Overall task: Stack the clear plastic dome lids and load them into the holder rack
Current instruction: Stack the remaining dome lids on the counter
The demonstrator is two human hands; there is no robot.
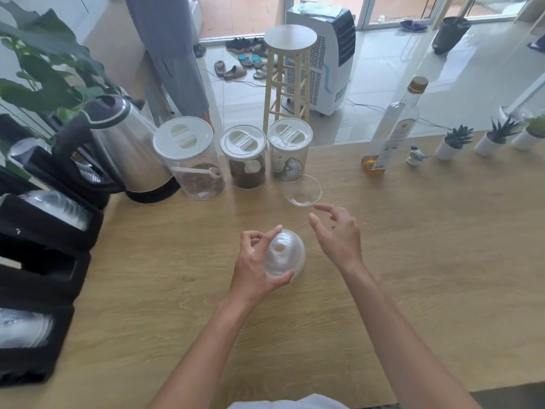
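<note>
My left hand (256, 262) grips a stack of clear dome lids (285, 255) above the middle of the wooden table (413, 261), dome side up with the round hole showing. My right hand (339, 231) hovers open just to the right of it, fingers spread, holding nothing. One more clear dome lid (303, 190) lies upside down on the table beyond my right hand, in front of the jars. The black holder rack (44, 261) stands along the table's left edge, with stacks of clear lids in two of its slots.
A steel kettle (129, 149) and three clear jars with white lids (239, 157) stand at the back left. A glass bottle (392, 128) and small potted plants (454, 143) line the back right. A stool (289, 69) and a person's legs are on the floor beyond.
</note>
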